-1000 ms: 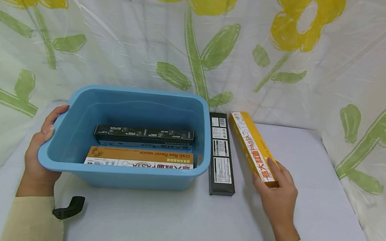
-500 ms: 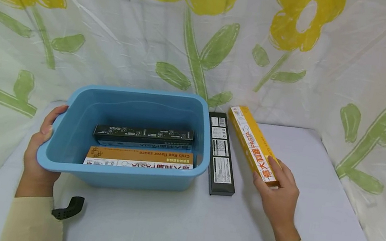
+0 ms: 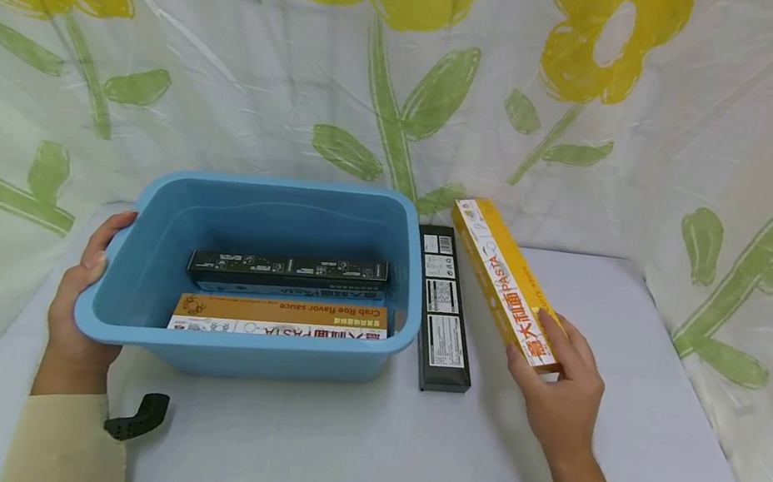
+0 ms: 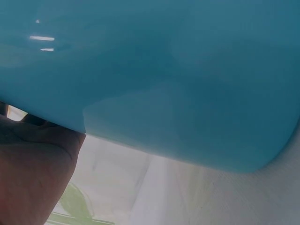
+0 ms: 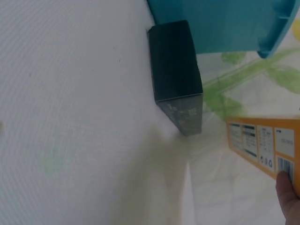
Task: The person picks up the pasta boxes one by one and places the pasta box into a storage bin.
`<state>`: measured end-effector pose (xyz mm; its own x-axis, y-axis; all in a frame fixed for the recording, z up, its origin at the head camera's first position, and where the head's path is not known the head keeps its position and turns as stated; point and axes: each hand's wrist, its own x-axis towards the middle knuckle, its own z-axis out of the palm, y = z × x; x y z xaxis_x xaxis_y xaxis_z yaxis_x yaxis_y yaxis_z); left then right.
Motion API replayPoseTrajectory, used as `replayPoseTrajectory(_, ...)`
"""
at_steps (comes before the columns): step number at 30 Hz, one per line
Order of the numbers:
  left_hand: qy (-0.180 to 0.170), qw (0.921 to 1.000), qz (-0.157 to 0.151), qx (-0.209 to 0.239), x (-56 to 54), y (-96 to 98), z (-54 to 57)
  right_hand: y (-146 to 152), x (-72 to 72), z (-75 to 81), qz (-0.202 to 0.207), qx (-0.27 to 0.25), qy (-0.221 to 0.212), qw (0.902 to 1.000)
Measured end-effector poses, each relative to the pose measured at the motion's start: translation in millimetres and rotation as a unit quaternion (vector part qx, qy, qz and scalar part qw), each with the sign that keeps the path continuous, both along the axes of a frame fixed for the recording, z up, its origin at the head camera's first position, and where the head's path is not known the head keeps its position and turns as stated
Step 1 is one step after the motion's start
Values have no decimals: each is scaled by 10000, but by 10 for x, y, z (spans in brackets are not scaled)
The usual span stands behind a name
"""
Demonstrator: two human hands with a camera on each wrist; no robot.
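Observation:
My left hand [image 3: 78, 319] grips the left rim of a blue plastic tub [image 3: 253, 362]; in the left wrist view the tub's wall [image 4: 154, 84] fills most of the picture. Inside the tub lie a black box [image 3: 291, 270] and an orange-brown and white pasta box [image 3: 279, 315] labelled Crab Roe flavor sauce. On the right, my right hand [image 3: 562, 399] pinches the near end of a yellow and white pasta box [image 3: 502, 280], thumb on one side and fingers on the other. Its far end tilts upward. The right wrist view shows the thumb [image 5: 287, 199] against the box's printed side.
A black box [image 3: 447, 314] with white labels lies on the table between the tub and the yellow box, close to the tub's right side. White fabric covers the table [image 3: 338, 452]. A flower-print curtain [image 3: 229, 81] rises behind and at both sides.
The far end of the yellow pasta box has risen and swung slightly left. My right hand has shifted a little to the right, still gripping it. My left hand and the tub stay put.

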<state>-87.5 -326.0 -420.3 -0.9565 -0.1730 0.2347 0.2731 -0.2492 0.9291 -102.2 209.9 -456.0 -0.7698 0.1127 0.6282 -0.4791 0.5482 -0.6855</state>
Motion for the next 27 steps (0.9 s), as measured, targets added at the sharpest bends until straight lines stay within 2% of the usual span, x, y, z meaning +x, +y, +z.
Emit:
replayPoseTrajectory(8,-53,10000,7,44,2,9,2,-52,79,138,115,-115,1,9999)
replayPoseTrajectory(17,-60,9999,19,85,9,9,10,-120,149,301,621,-518,19,9967)
replayPoseTrajectory(23,5,10000,-89,39,-5,-11,2,-189,161,414,963,-807,222,9918)
replayPoseTrajectory(27,0,10000,-43,16,1,-2,6,-238,176,491,1071,-1036,300,9884)
